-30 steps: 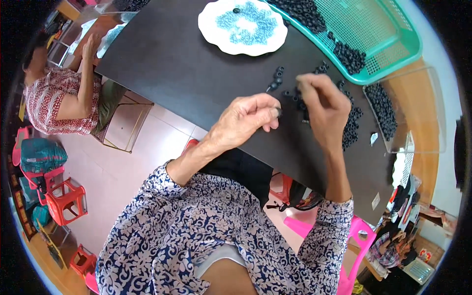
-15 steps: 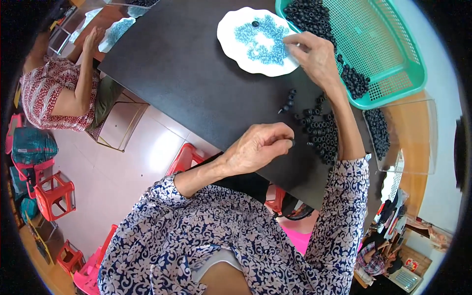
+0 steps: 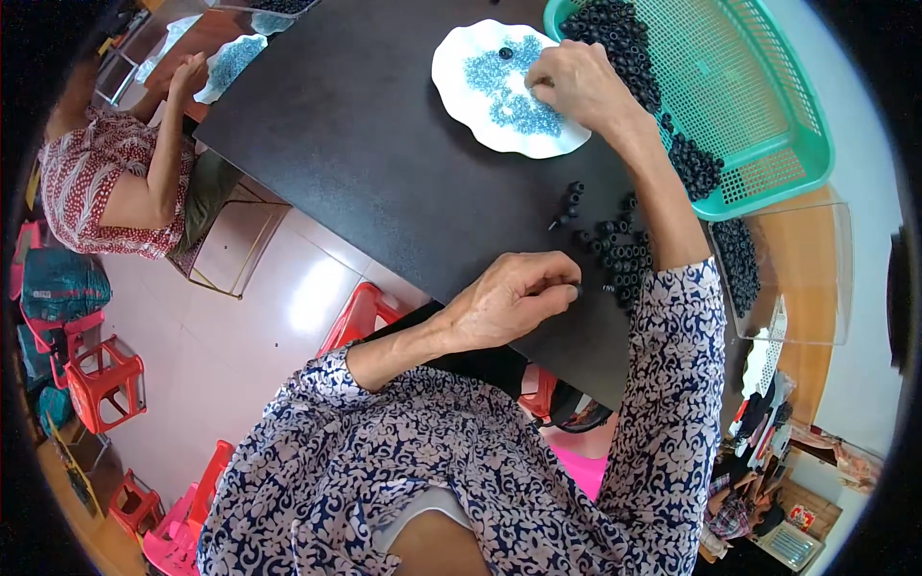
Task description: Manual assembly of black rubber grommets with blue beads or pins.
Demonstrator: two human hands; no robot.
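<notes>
At our far left sits a person in a red-and-white patterned top (image 3: 115,197). On our dark matte table (image 3: 336,144), we have a white scalloped plate (image 3: 449,82) bearing small translucent blue beads (image 3: 531,117) and one black ring-shaped bead (image 3: 505,54). Nearer us, our left hand (image 3: 504,300) hovers over the table edge, thumb and forefinger pinched around a small dark piece, mostly hidden. Beyond it lies a short row of black beads (image 3: 572,200). Our right hand (image 3: 584,88) reaches over the plate, fingers bent down at the blue beads; we cannot tell whether they grip any. Rightward come a cluster of black cylindrical beads (image 3: 619,254), a green plastic mesh basket (image 3: 715,82) and a clear plastic box (image 3: 807,288), both holding more black beads.
</notes>
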